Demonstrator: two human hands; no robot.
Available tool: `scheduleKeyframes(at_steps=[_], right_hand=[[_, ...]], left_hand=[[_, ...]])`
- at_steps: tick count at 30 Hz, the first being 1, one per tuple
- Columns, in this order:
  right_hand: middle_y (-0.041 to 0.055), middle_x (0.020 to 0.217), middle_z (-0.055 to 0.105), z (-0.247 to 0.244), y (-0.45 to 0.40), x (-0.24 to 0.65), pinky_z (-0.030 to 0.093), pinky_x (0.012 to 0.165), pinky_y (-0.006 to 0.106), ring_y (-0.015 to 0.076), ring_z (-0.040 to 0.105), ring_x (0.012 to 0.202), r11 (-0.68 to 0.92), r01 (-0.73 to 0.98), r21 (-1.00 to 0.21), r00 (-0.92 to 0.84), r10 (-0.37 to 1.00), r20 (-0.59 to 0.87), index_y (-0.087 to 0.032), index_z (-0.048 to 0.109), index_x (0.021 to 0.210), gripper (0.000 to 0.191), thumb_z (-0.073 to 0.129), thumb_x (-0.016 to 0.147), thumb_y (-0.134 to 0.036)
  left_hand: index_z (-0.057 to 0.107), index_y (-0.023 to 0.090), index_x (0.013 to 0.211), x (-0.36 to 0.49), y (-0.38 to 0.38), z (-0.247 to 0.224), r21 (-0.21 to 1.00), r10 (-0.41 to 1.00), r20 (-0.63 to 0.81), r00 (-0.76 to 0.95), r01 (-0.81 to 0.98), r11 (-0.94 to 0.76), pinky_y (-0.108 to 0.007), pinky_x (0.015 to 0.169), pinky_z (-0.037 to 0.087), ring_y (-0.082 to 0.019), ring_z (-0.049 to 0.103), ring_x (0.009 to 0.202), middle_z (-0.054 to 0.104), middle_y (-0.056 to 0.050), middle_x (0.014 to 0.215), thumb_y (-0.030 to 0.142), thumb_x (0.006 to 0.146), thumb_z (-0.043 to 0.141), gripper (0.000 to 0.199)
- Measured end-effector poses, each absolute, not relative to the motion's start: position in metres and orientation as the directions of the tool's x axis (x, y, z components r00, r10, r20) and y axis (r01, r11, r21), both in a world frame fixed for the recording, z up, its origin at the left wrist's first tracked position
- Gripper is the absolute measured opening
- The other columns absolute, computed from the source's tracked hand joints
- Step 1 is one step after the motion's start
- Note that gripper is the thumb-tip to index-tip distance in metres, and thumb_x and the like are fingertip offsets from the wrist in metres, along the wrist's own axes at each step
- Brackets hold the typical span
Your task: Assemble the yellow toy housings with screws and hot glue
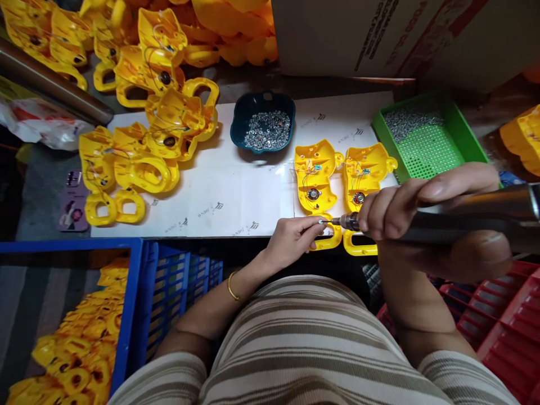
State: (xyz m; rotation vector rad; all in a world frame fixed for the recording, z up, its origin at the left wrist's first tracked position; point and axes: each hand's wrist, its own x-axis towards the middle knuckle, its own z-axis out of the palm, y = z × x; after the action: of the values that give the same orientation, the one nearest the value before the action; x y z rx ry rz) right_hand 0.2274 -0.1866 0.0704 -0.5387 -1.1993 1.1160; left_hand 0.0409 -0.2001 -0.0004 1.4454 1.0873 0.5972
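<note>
the powered screwdriver [442,222] is partly hidden by the right hand [447,187].

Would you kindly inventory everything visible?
Open shells: two, yellow, centre right
Other shells: many, yellow, mostly left
Driver: one, black-silver, right
Bowl: one, teal, centre
Basket: one, green, right
Metal bits: many, silver, bowl, basket
Carton: one, brown, back
Tabletop: one, white, centre
Crates: count unclear, blue left, red right
Pole: one, brown, left
Bag: one, whitish, left
Flat item: one, purple, left
Shirt: one, olive-striped, bottom
Bracelet: one, gold, left
Left grip: one, at driver tip
Right grip: one, on driver
</note>
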Motion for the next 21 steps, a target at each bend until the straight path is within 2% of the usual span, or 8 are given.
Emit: scheduleKeyframes(at_steps=[4,8,13,19,21], right_hand=[[-0.0051,0.054,0.056,0.069,-0.189,0.229,0.050,0.047,0.032,0.0140,0.055,0.044,0.369,-0.358,-0.858,-0.032,0.913,0.406,-0.030,0.061,0.094,0.029,0.067,0.079,-0.054],[-0.0054,0.052,0.054,0.045,-0.186,0.232,0.050,0.050,0.035,0.0159,0.057,0.046,0.327,-0.366,-0.871,-0.024,0.933,0.360,-0.028,0.061,0.090,0.031,0.072,0.075,-0.053],[-0.0049,0.049,0.052,0.015,-0.178,0.238,0.051,0.052,0.037,0.0180,0.056,0.046,0.287,-0.399,-0.871,-0.077,0.936,0.344,-0.028,0.062,0.085,0.031,0.069,0.075,-0.057],[-0.0019,0.051,0.056,0.057,-0.181,0.233,0.049,0.046,0.036,0.0200,0.057,0.046,0.226,-0.395,-0.890,-0.238,0.911,0.337,-0.028,0.066,0.093,0.028,0.070,0.076,-0.051],[-0.0011,0.053,0.056,0.073,-0.182,0.228,0.047,0.042,0.035,0.0187,0.056,0.045,0.241,-0.384,-0.891,-0.210,0.917,0.338,-0.027,0.067,0.095,0.028,0.067,0.078,-0.049]], left_hand=[[0.068,0.014,0.081,0.040,-0.200,0.000,0.950,0.859,-0.189,0.476,0.310,0.037,-0.014,0.042,0.043,-0.007,0.059,0.047,0.063,0.000,0.064,0.034,0.093,0.051,0.028],[0.065,0.015,0.077,0.040,-0.199,0.002,0.945,0.853,-0.176,0.492,0.326,0.007,-0.013,0.044,0.041,-0.006,0.058,0.048,0.059,0.002,0.059,0.031,0.093,0.050,0.028],[0.066,0.015,0.080,0.038,-0.197,0.005,0.937,0.844,-0.154,0.514,0.346,-0.040,-0.014,0.048,0.041,-0.007,0.059,0.052,0.059,0.003,0.060,0.029,0.093,0.050,0.025],[0.070,0.017,0.081,0.038,-0.194,0.015,0.900,0.795,-0.216,0.566,0.431,-0.062,-0.017,0.054,0.043,-0.009,0.059,0.054,0.062,0.001,0.061,0.032,0.095,0.045,0.032],[0.072,0.018,0.094,0.037,-0.195,0.016,0.897,0.792,-0.219,0.570,0.438,-0.067,-0.018,0.054,0.043,-0.009,0.057,0.052,0.062,0.002,0.060,0.034,0.094,0.048,0.029]])
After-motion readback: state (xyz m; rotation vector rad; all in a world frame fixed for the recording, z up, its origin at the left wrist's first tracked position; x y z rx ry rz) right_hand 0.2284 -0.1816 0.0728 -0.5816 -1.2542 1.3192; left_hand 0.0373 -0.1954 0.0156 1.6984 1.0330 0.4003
